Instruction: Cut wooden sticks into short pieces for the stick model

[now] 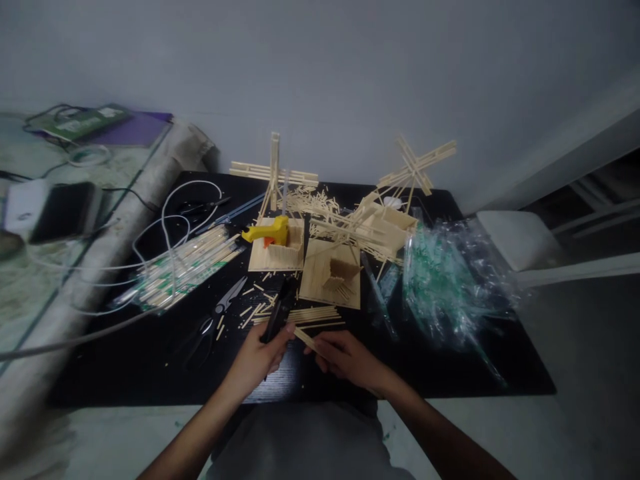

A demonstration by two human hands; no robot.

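My left hand [263,353] is closed round a black hand tool [281,308] whose exact kind is too dark to make out. Its thumb meets the near end of some thin wooden sticks [304,338]. These pale sticks run between both hands, and my right hand [345,357] pinches their other end. Just beyond the hands lies a row of loose sticks [315,315], with short cut pieces [253,313] scattered to its left. Two square stick-built bases, one left [260,260] and one right [313,273], stand farther back.
A yellow glue gun [270,231] rests on the left base. Scissors [227,300] and a packet of sticks [185,270] lie left, with white cable [167,207] looping over. Cross-shaped stick frames [274,175] stand behind. Clear plastic wrapping [450,280] covers the table's right side.
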